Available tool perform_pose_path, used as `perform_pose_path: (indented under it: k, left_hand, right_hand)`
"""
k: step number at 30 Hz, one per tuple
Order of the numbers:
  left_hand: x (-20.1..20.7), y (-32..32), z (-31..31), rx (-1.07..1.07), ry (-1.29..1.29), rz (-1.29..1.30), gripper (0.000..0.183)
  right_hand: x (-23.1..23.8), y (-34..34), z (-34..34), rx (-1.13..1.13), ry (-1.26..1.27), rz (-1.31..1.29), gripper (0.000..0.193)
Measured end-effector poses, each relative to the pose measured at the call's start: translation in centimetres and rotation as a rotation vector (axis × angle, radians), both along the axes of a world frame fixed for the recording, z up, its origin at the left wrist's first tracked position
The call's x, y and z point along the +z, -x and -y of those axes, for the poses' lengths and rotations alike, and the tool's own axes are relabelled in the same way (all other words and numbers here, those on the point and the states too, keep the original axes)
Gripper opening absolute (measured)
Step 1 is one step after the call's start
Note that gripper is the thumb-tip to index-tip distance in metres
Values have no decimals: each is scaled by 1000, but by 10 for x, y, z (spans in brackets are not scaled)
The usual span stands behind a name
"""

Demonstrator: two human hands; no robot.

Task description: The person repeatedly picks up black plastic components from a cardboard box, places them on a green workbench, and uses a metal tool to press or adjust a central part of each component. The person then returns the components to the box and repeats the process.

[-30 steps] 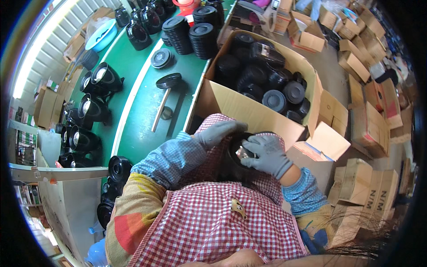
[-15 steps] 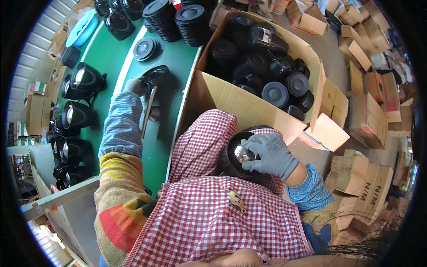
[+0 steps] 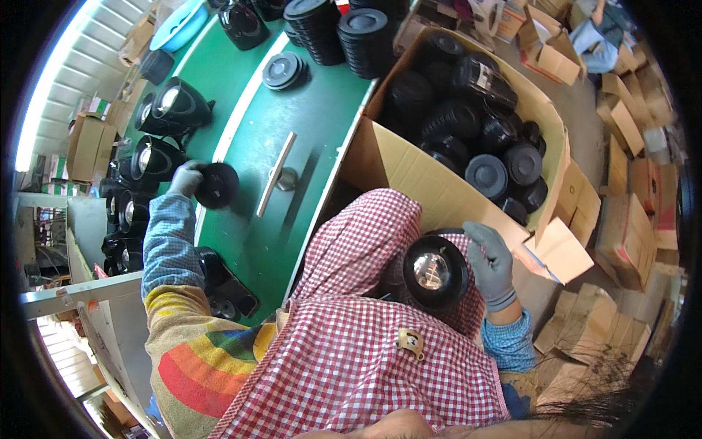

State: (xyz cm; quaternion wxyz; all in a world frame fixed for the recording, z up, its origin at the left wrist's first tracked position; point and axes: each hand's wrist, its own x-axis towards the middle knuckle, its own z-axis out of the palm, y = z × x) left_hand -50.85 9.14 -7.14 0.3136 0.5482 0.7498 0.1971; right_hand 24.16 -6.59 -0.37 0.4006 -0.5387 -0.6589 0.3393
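My left hand (image 3: 188, 179) is out over the green worktop (image 3: 245, 164), its gloved fingers closed on the edge of a black round lid-like disc (image 3: 218, 186). On my lap a black rounded vessel (image 3: 462, 282) with a shiny metal inside faces up. Just to its right my gloved right hand (image 3: 491, 267) is raised, holding nothing, its fingers stretched upward and apart from the vessel. A light narrow bar (image 3: 276, 174) lies on the worktop against a short metal cylinder (image 3: 287, 179).
An open carton (image 3: 409, 172) full of black round parts stands beyond my knees. Stacks of black discs (image 3: 363, 47) and a few loose discs (image 3: 282, 70) sit farther up the worktop. Several black vessels (image 3: 179, 102) line its left side. A blue basin (image 3: 179, 25) is at the far left.
My right hand has come off the vessel's shiny inside and moved right. My left hand has carried the black disc leftward and nearer, away from the bar. The whole view has shifted.
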Motion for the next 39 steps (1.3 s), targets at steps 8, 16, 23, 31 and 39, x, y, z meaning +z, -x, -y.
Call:
perform_pose_path:
  k: [8, 16, 23, 31, 39]
  left_hand:
    - [69, -190, -105, -209, -103, 175, 56]
    - [87, -412, -251, -603, -613, -590, 75]
    - [62, -402, -272, -611, -918, -475, 53]
    - [155, -444, -35, -1109, -302, 755, 45]
    - [102, -505, 91, -832, -148, 1147, 53]
  right_hand:
    - [-13, 8, -19, 30, 26, -58, 26]
    - [-21, 7, -6, -48, 55, -3, 27]
    - [-20, -4, 3, -135, 69, -41, 30]
    - [39, -10, -39, -134, -70, -252, 74]
    - [26, -6, 12, 42, 92, -489, 74]
